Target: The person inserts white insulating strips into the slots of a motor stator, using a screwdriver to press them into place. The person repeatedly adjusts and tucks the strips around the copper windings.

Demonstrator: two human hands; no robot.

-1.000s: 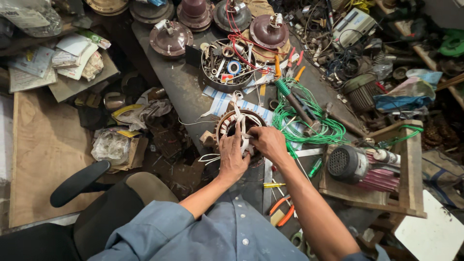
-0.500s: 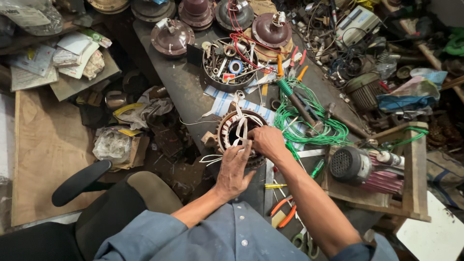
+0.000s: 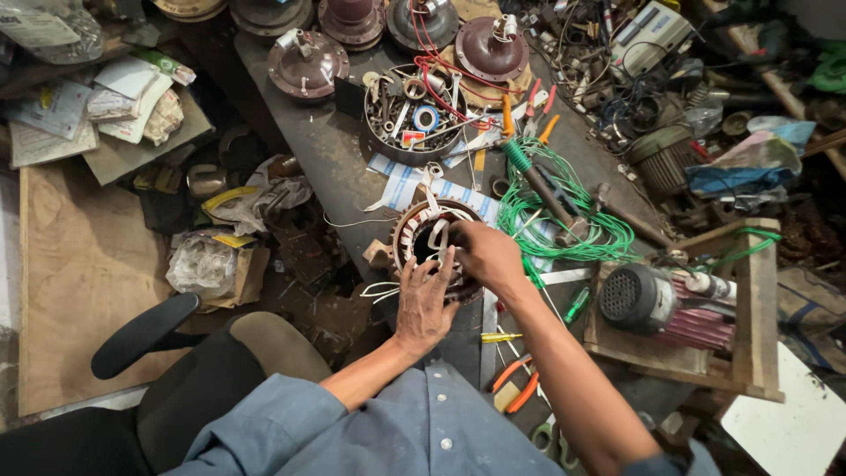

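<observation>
A round motor stator [image 3: 412, 231] with white windings sits on the dark workbench [image 3: 326, 159] in front of me. My left hand [image 3: 425, 300] rests on its near rim with fingers spread. My right hand [image 3: 487, 254] covers the stator's right side, fingers curled at the windings near a thin white strip; whether it pinches something I cannot tell. Loose white wire ends [image 3: 379, 289] trail from the stator's left edge.
A round tray of tools and red wires [image 3: 414, 119] stands behind the stator, with several motor end caps [image 3: 308, 62] beyond. Green wire coil [image 3: 564, 216] lies right, next to a wooden frame holding a small motor [image 3: 648, 298]. Pliers [image 3: 515, 383] lie near my right forearm. An office chair [image 3: 167, 353] is at the left.
My left hand has slid slightly right along the stator's near rim. My right hand has shifted a little over the windings. The view moved slightly.
</observation>
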